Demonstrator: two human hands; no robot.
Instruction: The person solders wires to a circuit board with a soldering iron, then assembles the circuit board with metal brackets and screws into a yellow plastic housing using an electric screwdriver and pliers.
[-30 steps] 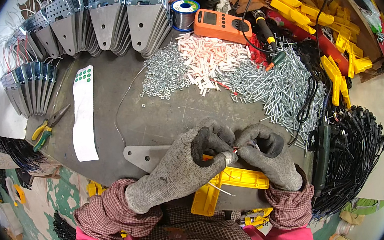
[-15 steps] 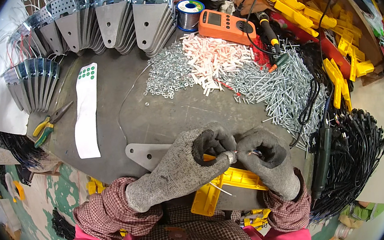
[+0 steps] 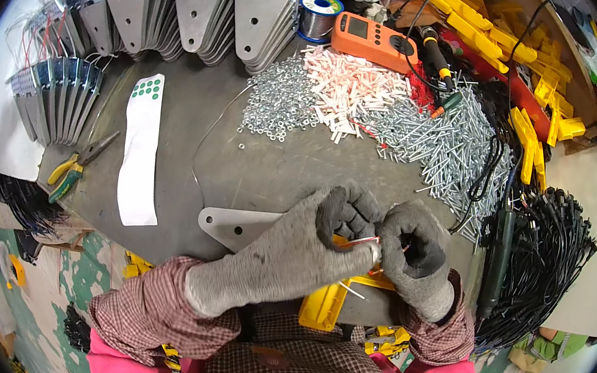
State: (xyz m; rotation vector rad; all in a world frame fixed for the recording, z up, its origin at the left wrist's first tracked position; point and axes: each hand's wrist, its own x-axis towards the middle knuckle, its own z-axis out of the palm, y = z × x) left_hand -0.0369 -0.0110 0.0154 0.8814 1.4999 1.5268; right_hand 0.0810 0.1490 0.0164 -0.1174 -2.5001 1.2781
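Note:
Both hands wear grey knit gloves with darker palms and meet low in the middle. My left hand point(image 3: 312, 240) is closed in a pinch, with thin red and white wires point(image 3: 358, 241) at its fingertips. Those wires run across to my right hand point(image 3: 415, 254), whose fingers are curled shut around their ends; its grip is partly hidden. Beneath the hands is a yellow plastic housing point(image 3: 323, 307), mostly covered, with a loose white wire point(image 3: 354, 290) sticking out over it. A grey metal plate with holes point(image 3: 223, 224) lies partly under my left forearm.
Metal nuts point(image 3: 278, 100), pale plastic sleeves point(image 3: 353, 88) and screws point(image 3: 456, 146) lie in heaps. Behind them are an orange meter point(image 3: 374, 41) and a solder spool point(image 3: 320, 16). Pliers point(image 3: 75, 168) and a white strip point(image 3: 142, 160) lie left; black cables point(image 3: 543, 269) right.
My left hand has turned and its wrist has dropped slightly. The red and white wires between the hands show more now. The whole view has shifted a little.

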